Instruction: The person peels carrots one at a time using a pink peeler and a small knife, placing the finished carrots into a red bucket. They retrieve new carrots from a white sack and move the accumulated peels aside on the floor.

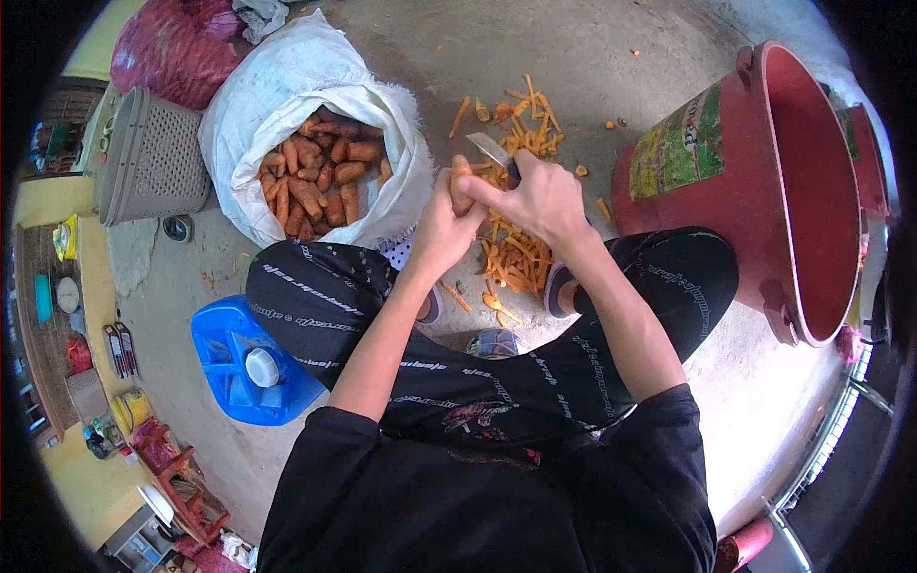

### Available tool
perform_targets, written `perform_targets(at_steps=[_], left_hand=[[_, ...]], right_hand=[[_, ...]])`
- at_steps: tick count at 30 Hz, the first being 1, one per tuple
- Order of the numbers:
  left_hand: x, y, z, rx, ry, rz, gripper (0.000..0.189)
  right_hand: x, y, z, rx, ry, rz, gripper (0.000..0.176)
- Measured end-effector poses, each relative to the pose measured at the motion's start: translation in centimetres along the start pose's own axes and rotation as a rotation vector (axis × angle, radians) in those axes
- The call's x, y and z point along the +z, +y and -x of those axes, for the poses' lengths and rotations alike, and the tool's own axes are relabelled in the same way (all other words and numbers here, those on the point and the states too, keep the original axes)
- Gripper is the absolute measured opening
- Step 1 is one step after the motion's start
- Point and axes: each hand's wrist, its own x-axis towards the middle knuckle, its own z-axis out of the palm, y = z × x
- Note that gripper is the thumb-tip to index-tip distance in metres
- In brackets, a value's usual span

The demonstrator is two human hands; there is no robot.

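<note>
My left hand [441,227] is closed around a stubby carrot [461,187], held upright in front of my knees. Close beside it, my right hand [546,202] grips a knife by its dark handle, and the knife's blade [490,149] points up and to the left. The right thumb reaches across to the carrot. Below both hands, a pile of orange peelings [516,258] lies on the floor between my feet, with more strips farther ahead. To the left, an open white sack [277,91] holds many unpeeled carrots [325,177].
A large red bucket [707,205] stands at the right. On the left are a blue jerrycan [250,363], a grey plastic basket [160,158] and a red mesh sack [172,48]. A can [494,344] sits between my legs on the concrete floor [430,48].
</note>
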Motion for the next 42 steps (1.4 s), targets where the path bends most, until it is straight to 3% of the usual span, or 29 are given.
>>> perform_targets(at_steps=[3,9,12,21,30,33,37,40,42], left_hand=[[0.2,-0.4,0.1,-0.008,0.003,-0.169,0.029],[0.5,-0.7,0.3,0.161,-0.021,-0.333,0.025],[0.5,0.3,0.5,0.035,-0.053,-0.322,0.022],[1.1,-1.2,0.7,0.12,0.005,-0.193,0.015],[0.3,-1.7,0.2,-0.046,-0.305,-0.115,0.024],[0.7,-3.5,0.2,0.162,0.061,-0.328,0.031],[0.1,-3.2,0.4,0.245,0.167,-0.729,0.029],[-0.3,-0.8,0.2,-0.262,-0.061,-0.436,0.032],[0.5,-4.2,-0.1,-0.207,-0.023,-0.412,0.033]], right_hand=[[0.4,-0.1,0.0,-0.026,0.037,0.032,0.084],[1.3,0.4,0.1,-0.157,0.114,0.065,0.08],[1.6,0.2,0.2,-0.173,0.105,0.06,0.077],[2.4,0.8,0.3,-0.179,0.086,0.051,0.073],[2.6,0.9,0.1,-0.257,0.048,0.083,0.075],[1.9,1.0,0.4,-0.214,0.019,0.06,0.071],[1.0,1.6,-0.6,-0.007,-0.049,0.006,0.066],[2.5,2.8,-1.3,0.116,-0.141,-0.152,0.059],[3.0,2.2,-0.9,0.124,-0.27,-0.343,0.06]])
